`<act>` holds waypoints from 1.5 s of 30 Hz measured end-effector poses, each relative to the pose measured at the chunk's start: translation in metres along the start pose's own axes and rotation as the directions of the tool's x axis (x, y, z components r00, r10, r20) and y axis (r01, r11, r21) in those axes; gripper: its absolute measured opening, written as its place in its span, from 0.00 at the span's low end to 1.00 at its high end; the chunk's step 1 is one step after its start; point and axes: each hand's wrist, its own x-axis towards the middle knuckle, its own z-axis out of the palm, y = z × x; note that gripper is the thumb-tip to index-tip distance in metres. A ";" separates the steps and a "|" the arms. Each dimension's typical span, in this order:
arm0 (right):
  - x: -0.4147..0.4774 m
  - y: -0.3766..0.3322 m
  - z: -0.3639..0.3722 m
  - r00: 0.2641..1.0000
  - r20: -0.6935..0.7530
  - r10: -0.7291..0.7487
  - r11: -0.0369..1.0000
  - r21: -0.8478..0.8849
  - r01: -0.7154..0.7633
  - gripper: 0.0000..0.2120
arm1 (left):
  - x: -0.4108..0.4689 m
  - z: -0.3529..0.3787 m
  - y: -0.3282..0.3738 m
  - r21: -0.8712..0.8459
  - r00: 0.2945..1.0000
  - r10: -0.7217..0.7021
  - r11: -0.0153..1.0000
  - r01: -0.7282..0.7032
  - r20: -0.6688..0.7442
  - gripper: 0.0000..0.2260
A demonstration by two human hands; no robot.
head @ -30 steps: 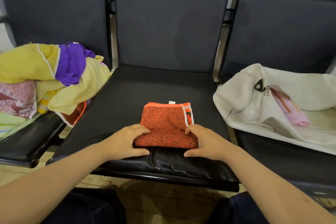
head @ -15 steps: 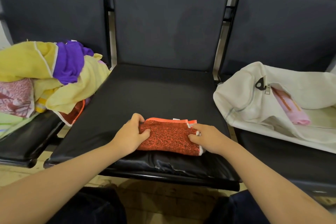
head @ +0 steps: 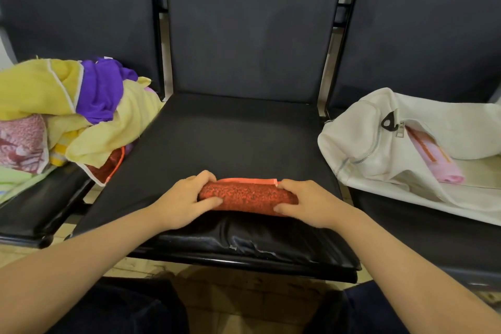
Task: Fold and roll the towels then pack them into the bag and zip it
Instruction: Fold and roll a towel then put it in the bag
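Nearest to me, the front lip of the black padded seat [head: 230, 138] is wrinkled and torn [head: 244, 247]. Just beyond it lies the orange-red speckled terry towel [head: 248, 195], rolled into a short cylinder. Its long axis runs left to right, parallel to the seat's front edge, with one end toward each neighbouring seat.

My left hand [head: 187, 202] grips the left end of the roll, thumb on the near side and fingers curled over the top. My right hand [head: 306, 202] grips the right end in the same way. Along the far side of the roll a narrow plain orange hem with a white corner shows.

A second ago a flat, unrolled part of the towel stretched away from me past my fingers. Now only that hem strip is left, and the roll sits slightly farther from the front lip.

Behind the roll the seat surface lies bare up to the dark backrest.

On the seat to my right rests the white fabric bag [head: 379, 149], its zip open. A rolled pink towel [head: 439, 163] lies inside the mouth.

On the seat to my left sits a loose heap of yellow, purple and pink towels [head: 67, 111]. Its edge overhangs the gap toward the middle seat.
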 end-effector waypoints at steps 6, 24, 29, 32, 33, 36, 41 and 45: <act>0.020 0.004 -0.002 0.976 0.037 0.216 0.959 0.180 -0.219 0.14 | 0.019 0.012 0.015 -0.263 0.968 -0.252 0.934 0.242 -0.005 0.14; 0.037 0.012 0.008 0.996 -0.050 0.078 0.989 -0.121 -0.083 0.14 | 0.036 0.016 0.008 0.579 0.932 0.270 0.731 -0.361 0.240 0.36; 0.032 0.003 0.003 0.982 0.047 0.185 0.983 -0.012 -0.185 0.14 | 0.046 0.018 0.028 0.719 0.890 0.333 0.530 -0.450 0.311 0.33; 0.021 0.000 -0.007 0.974 0.045 0.222 0.961 0.157 -0.227 0.16 | 0.047 0.013 0.038 0.749 0.826 0.489 0.427 -0.507 0.280 0.34; 0.015 0.000 -0.012 0.973 0.049 0.226 0.933 0.278 -0.230 0.16 | 0.048 0.009 0.041 0.761 0.802 0.545 0.404 -0.508 0.246 0.34; 0.003 -0.015 -0.034 0.961 0.213 0.174 0.682 0.678 -0.274 0.25 | 0.060 -0.001 0.065 0.773 0.688 0.715 0.364 -0.520 0.126 0.28; -0.019 -0.020 -0.059 0.990 0.135 -0.051 0.023 0.991 -0.134 0.27 | 0.086 -0.012 0.122 0.785 0.506 0.862 0.335 -0.522 -0.031 0.12; -0.031 0.003 -0.080 0.986 0.049 0.159 0.180 0.981 -0.078 0.23 | 0.110 -0.014 0.149 0.805 0.509 0.860 0.331 -0.492 -0.043 0.12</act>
